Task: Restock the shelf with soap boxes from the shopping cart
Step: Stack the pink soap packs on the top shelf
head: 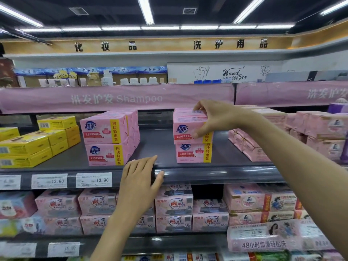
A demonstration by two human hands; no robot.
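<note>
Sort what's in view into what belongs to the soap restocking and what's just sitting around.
Job: right hand gripping the top pink soap box; lower pink soap box beneath it; second pink stack to the left; middle shelf, with left hand resting on its edge.
Bystanders: yellow boxes; price tags; Shampoo banner; pink packs on the shelf below.

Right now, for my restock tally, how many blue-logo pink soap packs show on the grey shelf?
4 pink soap packs: upper left, lower left, lower right, upper right, gripped by the right hand. Others may hide behind.
</note>
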